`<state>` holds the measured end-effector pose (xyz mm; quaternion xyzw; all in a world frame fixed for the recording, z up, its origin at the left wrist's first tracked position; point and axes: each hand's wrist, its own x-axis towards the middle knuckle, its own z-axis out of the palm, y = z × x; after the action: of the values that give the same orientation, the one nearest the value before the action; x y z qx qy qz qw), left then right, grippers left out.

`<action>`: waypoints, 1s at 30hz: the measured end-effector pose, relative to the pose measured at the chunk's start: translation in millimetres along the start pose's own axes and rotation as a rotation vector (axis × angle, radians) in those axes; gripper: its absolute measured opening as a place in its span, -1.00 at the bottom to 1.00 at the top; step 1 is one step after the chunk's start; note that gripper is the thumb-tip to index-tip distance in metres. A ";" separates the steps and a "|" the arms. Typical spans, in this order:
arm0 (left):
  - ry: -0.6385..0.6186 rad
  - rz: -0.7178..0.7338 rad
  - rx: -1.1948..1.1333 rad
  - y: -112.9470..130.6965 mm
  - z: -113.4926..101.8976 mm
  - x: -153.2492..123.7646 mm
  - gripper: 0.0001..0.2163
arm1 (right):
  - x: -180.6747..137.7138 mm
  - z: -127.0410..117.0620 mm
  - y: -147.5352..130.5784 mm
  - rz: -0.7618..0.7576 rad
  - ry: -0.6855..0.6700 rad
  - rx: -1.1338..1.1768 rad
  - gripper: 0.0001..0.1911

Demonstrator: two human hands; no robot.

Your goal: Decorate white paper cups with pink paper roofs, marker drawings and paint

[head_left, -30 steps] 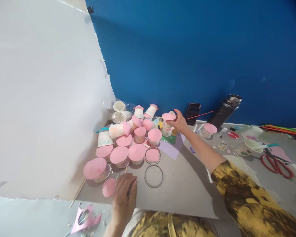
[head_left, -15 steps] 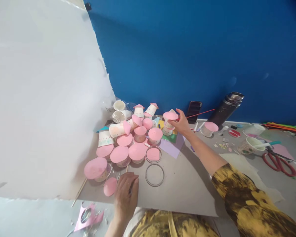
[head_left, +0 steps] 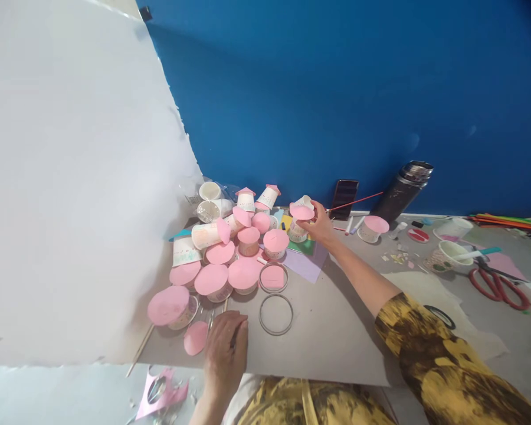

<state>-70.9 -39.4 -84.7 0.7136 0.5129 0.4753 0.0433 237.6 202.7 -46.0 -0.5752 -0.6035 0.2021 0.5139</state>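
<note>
My right hand (head_left: pixel 321 225) reaches to the back of the table, its thumb and fingers closed around a paper cup (head_left: pixel 295 229) topped by a round pink paper piece (head_left: pixel 301 211). Another white cup shows behind that pink piece. My left hand (head_left: pixel 225 342) rests at the table's front with its fingers curled under; anything inside it is hidden. Beside it lie a pink paper disc (head_left: pixel 196 338) and a grey ring (head_left: pixel 276 314). A second ring (head_left: pixel 273 277) lies around a pink square. Several pink-topped cups (head_left: pixel 211 280) stand crowded to the left.
On the right are a dark flask (head_left: pixel 400 192), a phone (head_left: pixel 344 199), red-handled scissors (head_left: pixel 498 288), a white cup with a teal-ended stick (head_left: pixel 448 257), and a pink-topped cup (head_left: pixel 373 228). Purple paper (head_left: pixel 310 265) lies mid-table. A blue wall (head_left: pixel 336 88) rises behind.
The view has shifted slightly. My right hand stays on the cup, its fingers now lower around the pink top. A black ring now shows beside my right sleeve. My left hand has hardly moved.
</note>
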 end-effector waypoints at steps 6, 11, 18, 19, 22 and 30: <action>-0.014 -0.005 0.005 -1.8 0.1 -0.7 -0.89 | 1.9 -6.9 -11.6 0.029 0.018 0.061 -0.07; -0.018 -0.018 0.011 -2.0 0.3 -1.6 -0.89 | 12.2 -24.1 -26.9 0.092 0.062 0.172 0.01; 0.003 -0.034 -0.023 0.2 -0.6 0.6 -0.89 | 18.0 -49.2 -44.0 0.189 0.058 0.410 -0.07; 0.006 -0.049 -0.030 1.2 -1.7 1.5 -0.89 | 16.2 -52.6 -47.6 0.194 0.031 0.433 -0.13; 0.015 -0.117 -0.060 9.2 -5.3 9.1 -0.87 | 9.0 -62.5 -58.2 0.269 -0.091 0.593 -0.29; -0.005 -0.129 -0.277 82.3 17.2 78.3 -0.89 | -28.4 -65.3 -78.7 0.446 -0.189 0.812 -0.49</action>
<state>0.1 -10.2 0.8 0.6674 0.4871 0.5361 0.1731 249.6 134.2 34.2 -0.4226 -0.3816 0.5787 0.5839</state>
